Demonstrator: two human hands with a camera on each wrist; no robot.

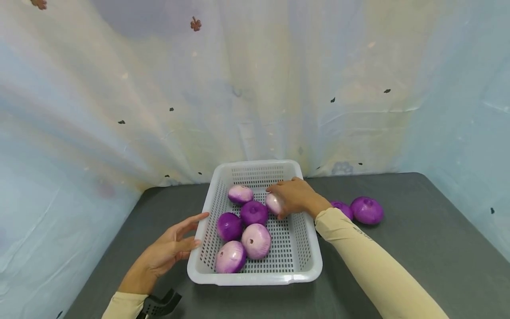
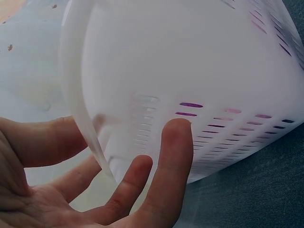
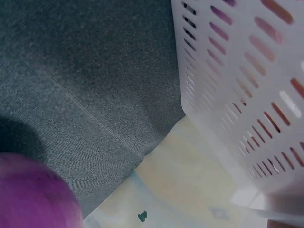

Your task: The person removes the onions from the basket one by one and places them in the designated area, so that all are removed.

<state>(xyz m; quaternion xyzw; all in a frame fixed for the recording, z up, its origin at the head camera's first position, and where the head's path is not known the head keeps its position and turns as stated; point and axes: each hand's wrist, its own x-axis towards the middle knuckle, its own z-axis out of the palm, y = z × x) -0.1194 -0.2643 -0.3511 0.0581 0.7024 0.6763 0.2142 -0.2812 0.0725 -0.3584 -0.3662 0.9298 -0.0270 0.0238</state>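
Note:
A white slotted plastic basket stands on the dark table. Inside it lie several red onions, some deep purple and some pale pink. My right hand reaches over the basket's right side and grips a pale onion at the back right, covering part of it. Beside the basket's left wall is my left hand, its fingers spread and fairly straight at the rim. The left wrist view shows those fingers against or close to the outer wall; firm contact cannot be told.
Two purple onions sit on the table right of the basket: one whole in view, the other partly behind the right forearm. The grey cloth-covered table extends to both sides. A patterned curtain hangs behind the table.

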